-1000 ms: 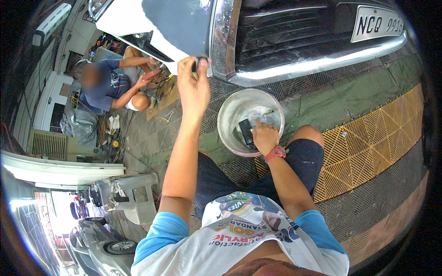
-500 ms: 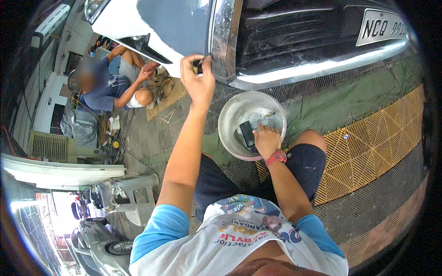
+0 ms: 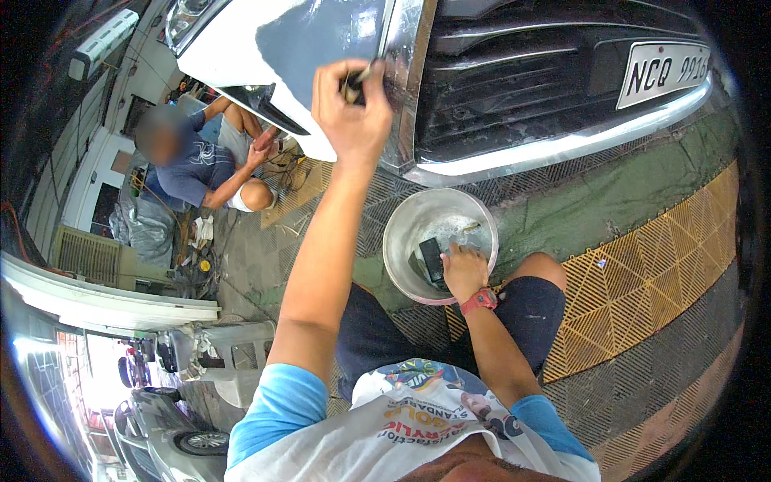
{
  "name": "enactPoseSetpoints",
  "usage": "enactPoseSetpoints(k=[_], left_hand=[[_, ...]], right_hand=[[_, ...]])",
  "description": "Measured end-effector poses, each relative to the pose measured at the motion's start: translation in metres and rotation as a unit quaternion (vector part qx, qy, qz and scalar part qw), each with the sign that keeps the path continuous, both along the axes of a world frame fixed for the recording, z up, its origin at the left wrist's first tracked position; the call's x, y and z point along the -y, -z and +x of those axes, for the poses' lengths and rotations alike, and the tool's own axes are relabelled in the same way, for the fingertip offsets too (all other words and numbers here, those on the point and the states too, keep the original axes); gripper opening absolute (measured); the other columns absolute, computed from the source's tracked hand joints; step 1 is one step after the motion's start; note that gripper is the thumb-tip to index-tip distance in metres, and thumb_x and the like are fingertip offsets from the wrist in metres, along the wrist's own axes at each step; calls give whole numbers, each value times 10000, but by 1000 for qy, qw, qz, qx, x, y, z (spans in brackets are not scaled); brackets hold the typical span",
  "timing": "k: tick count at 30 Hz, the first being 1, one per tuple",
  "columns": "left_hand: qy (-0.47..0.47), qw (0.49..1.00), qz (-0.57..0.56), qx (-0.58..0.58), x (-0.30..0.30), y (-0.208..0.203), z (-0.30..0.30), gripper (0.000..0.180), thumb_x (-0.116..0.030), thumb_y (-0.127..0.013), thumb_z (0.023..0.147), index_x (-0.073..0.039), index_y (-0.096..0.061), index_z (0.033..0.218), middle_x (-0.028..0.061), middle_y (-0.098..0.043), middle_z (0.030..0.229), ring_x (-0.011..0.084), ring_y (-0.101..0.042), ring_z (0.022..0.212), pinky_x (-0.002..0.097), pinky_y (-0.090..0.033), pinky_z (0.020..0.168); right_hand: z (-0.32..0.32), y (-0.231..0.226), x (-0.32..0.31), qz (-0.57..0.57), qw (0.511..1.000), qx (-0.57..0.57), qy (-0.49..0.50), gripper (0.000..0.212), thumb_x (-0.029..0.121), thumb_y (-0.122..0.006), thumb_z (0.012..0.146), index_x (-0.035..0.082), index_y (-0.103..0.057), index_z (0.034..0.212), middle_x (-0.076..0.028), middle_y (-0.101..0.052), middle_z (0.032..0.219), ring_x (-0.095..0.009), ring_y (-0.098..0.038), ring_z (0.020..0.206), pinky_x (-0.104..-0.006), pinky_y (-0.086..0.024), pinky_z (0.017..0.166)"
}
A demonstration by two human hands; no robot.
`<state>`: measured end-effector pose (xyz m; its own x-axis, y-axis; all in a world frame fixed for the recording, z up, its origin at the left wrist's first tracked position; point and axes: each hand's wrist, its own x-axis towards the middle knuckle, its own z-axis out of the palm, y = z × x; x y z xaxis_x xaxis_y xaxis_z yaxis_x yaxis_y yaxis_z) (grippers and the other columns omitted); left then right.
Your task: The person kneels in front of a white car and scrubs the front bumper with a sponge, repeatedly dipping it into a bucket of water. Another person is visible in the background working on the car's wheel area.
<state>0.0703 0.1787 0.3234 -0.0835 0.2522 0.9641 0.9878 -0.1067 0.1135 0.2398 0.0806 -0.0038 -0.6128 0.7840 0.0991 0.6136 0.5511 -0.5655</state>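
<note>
My left hand (image 3: 351, 120) is closed in a pinch around a small folded piece of sandpaper (image 3: 351, 87), dark on one face and tan on the other. It is up against the car's front bumper (image 3: 229, 56), by the seam between the grey-patched white panel and the shiny dark trim (image 3: 408, 72). Low in a round metal basin (image 3: 395, 261), my right hand (image 3: 466, 273) reaches over the near side with its fingers stretched out. Beside its thumb lies a black rectangular block (image 3: 431, 259). Something small and yellowish (image 3: 471, 228) is farther back in the basin.
A black lower grille (image 3: 506, 80) and a plate (image 3: 662, 74) continue to the right. Another person (image 3: 189, 157) sits at the left by the bumper, hands together. Yellow floor tiles (image 3: 634, 273) lie at the right; a plastic chair (image 3: 241, 353) and grey car (image 3: 177, 434) stand lower left.
My left hand has moved up along the seam with the sandpaper. The right hand stays in the basin, slightly lower in view. The whole view has shifted a little.
</note>
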Motion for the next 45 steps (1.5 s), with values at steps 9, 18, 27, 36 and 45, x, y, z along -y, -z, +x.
enactPoseSetpoints(k=[9,18,27,36,45], left_hand=[[51,995,61,-52,-30,-47,8,229,-191,-874,910,-39,-716,975,69,-703,858,132,-580,697,286,-471,652],[16,997,-35,-60,3,-27,-14,253,-199,-894,891,-34,-728,989,77,-722,857,112,-607,726,270,-491,678],[-49,991,-95,82,59,101,-55,263,-152,-876,904,-25,-652,959,96,-695,885,207,-650,778,326,-521,742],[-135,941,-185,248,113,178,-69,324,-255,-852,932,-1,-668,1012,161,-717,875,312,-665,767,387,-533,759],[-67,831,-445,327,202,277,-5,347,-334,-815,934,-61,-756,1140,171,-782,1069,362,-747,1041,458,-564,895]], right_hand=[[3,0,3,-13,1000,1,-22,325,340,-688,1005,65,-719,1176,-141,-762,932,-345,-737,893,-484,-545,865],[3,8,1,-5,1000,-19,-10,293,353,-674,1007,94,-710,1140,-126,-767,1004,-343,-724,965,-512,-501,918],[11,8,-2,-1,999,-34,-28,273,337,-670,1012,82,-716,1100,-125,-762,994,-331,-723,954,-503,-500,916],[11,0,-2,30,998,-37,-49,262,327,-693,995,87,-722,1095,-124,-769,963,-324,-738,882,-491,-505,913],[15,0,-6,-121,962,-245,-26,232,182,-685,1014,34,-744,1183,-192,-775,1064,-363,-759,934,-439,-592,845]])
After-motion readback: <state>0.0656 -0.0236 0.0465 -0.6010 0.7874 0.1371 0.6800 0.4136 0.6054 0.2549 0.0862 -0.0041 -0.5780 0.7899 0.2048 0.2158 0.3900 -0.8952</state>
